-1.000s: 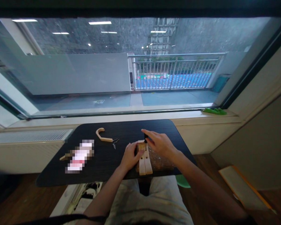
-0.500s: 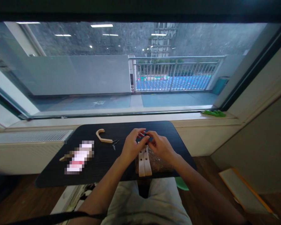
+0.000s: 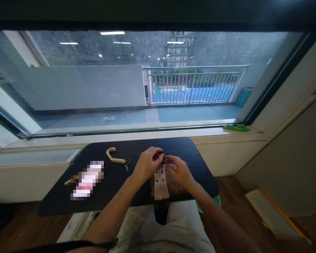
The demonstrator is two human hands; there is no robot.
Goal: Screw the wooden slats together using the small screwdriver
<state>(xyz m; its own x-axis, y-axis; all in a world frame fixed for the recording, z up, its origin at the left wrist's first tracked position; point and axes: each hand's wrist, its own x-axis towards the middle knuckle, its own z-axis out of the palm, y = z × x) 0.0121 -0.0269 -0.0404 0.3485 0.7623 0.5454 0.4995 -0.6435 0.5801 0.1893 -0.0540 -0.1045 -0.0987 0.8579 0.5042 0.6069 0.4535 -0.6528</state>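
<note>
Left hand: your left hand (image 3: 146,163) is above the far end of the wooden strips, fingers bent and closed on a small dark piece (image 3: 163,159).
Right hand: your right hand (image 3: 181,171) is just beside that piece, thumb and forefinger curled toward it with a gap between them; you cannot tell whether they grip it.
Wooden strips: before you, side by side, lie a left strip (image 3: 157,188) and a right strip (image 3: 164,188), both with dark holes, their near ends toward your lap.
Brown bundle: the strips rest on a shiny brown bundle (image 3: 175,186), partly under your right hand.
Table: on the black table (image 3: 126,191), well to your left, a curved wooden hook (image 3: 112,157) lies beside some screws (image 3: 127,164).
Pixelated patch: nearer you, it hides whatever lies there.
</note>
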